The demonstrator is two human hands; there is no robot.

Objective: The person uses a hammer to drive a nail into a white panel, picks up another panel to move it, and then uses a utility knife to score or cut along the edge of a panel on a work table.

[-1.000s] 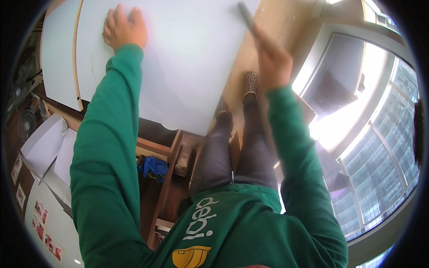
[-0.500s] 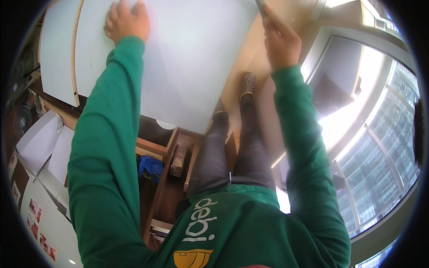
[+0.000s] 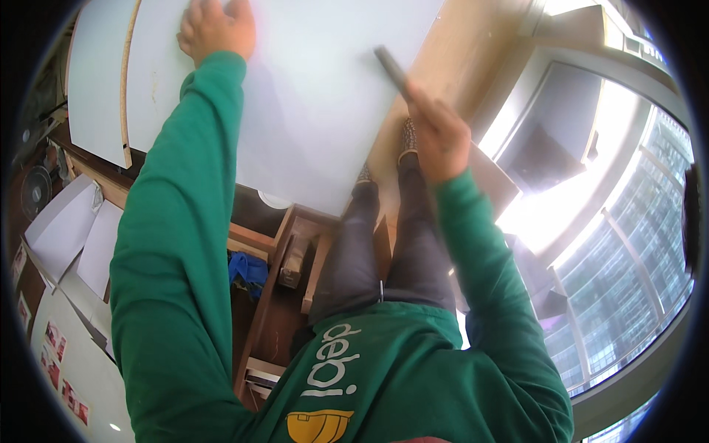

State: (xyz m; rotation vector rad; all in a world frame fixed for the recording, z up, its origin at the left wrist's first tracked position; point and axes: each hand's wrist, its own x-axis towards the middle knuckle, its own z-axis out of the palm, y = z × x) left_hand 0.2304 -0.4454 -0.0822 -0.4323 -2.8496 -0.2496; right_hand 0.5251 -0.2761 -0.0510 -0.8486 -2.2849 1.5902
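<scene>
A large white panel (image 3: 317,111) fills the upper middle, with its right edge running slantwise down toward my feet. On its upper left part rests my left hand (image 3: 218,31), fingers bent and apart; their tips partly leave the picture at the top. Nothing shows in that hand. My right hand (image 3: 441,136) grips one end of a dark narrow flat bar (image 3: 391,70), perhaps a file, slightly blurred. The bar points up and left, and its far end overlaps the panel in view. Whether it touches the surface I cannot tell.
A second white board (image 3: 96,88) with a raw edge lies at the left. Below the panel, an open wooden cabinet frame (image 3: 255,347) holds a blue cloth (image 3: 247,272). Bent white sheets (image 3: 66,221) lie at the left. A bright window (image 3: 628,244) is at the right.
My right hand has moved left and down toward me, bringing the dark bar from beyond the panel's edge to over the panel in view. My left hand has barely shifted.
</scene>
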